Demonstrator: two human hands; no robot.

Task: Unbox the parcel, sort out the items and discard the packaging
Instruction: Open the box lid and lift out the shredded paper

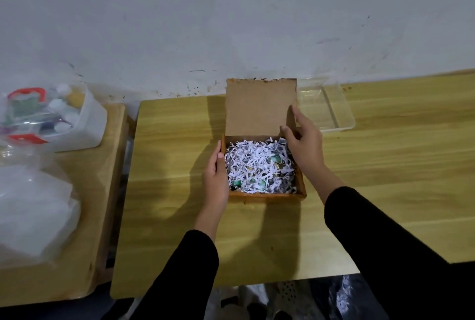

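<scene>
A brown cardboard box point(267, 195) sits in the middle of the wooden table, its lid point(259, 106) standing upright at the back. White shredded paper point(257, 165) fills it, with small green and gold items point(276, 158) showing through. My left hand point(217, 178) rests flat against the box's left wall. My right hand point(303, 144) grips the lid's lower right corner, thumb in front and fingers behind.
A clear plastic tray point(331, 111) stands behind the box at the right, against the white wall. On a lower table at the left are a white tub point(90, 124) of small bottles and clear plastic bags point(33, 206). Bags lie on the floor below.
</scene>
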